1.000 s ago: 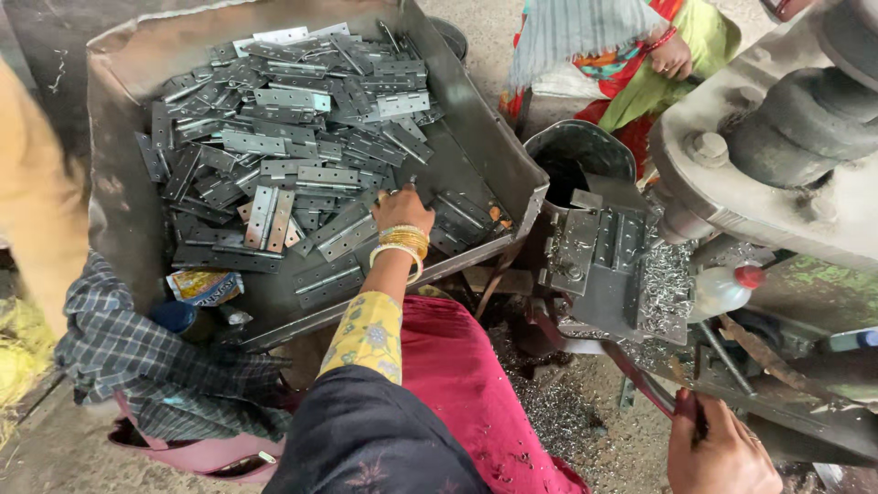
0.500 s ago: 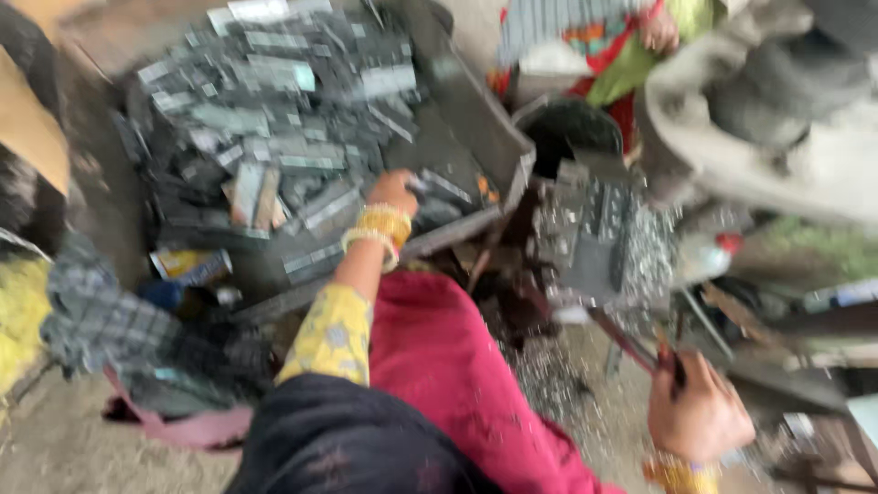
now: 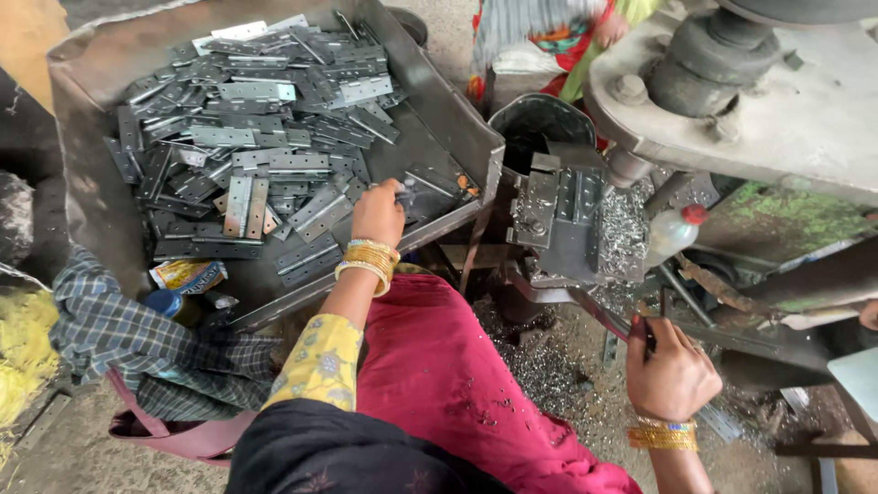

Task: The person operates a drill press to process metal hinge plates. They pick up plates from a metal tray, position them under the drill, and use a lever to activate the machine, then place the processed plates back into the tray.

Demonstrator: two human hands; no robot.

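A large grey metal tray [image 3: 87,183] holds a heap of several flat metal hinge plates [image 3: 265,137]. My left hand [image 3: 380,212], with gold bangles at the wrist, reaches into the tray's near right corner and closes on a hinge plate [image 3: 413,187] there. My right hand [image 3: 672,370] grips a thin metal lever [image 3: 608,320] low at the front of a press machine. The press's die block [image 3: 558,215] sits between my two hands, with metal shavings [image 3: 624,229] piled beside it.
The press's heavy grey body [image 3: 777,110] fills the upper right. A plastic bottle with a red cap [image 3: 675,230] stands by the die. A checked cloth [image 3: 119,343] lies at lower left. Another person in bright clothes [image 3: 549,37] sits beyond the tray. Shavings cover the floor [image 3: 549,375].
The view swung and steadied again. My left hand stays at the tray's near right corner, fingers now on a plate. My right hand has risen higher along the lever.
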